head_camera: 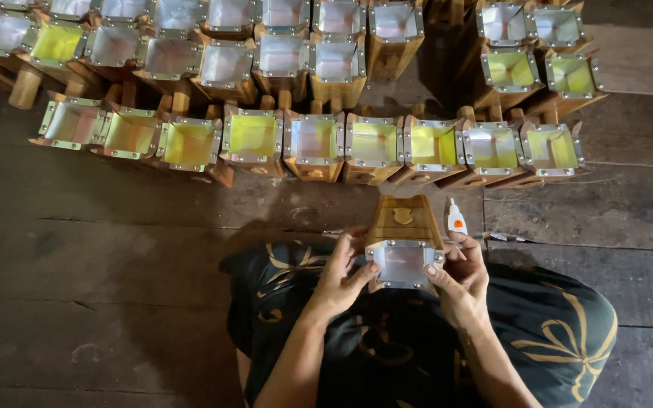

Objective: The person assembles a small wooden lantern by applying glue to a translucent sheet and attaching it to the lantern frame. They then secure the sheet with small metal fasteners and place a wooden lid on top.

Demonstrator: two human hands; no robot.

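Both hands grip the wooden lantern box (403,249), left hand (344,276) cupping its side, right hand (459,276) pinching a white tool (456,220); steady support seems wise.

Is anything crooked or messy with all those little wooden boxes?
Mostly tidy. At the left end of the near row, one wooden box tips sideways out of line with its neighbours. The box being held between left hand and right hand looks whole.

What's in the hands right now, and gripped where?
Both hands, left hand and right hand, hold one wooden lantern box by its metal-framed end's sides.
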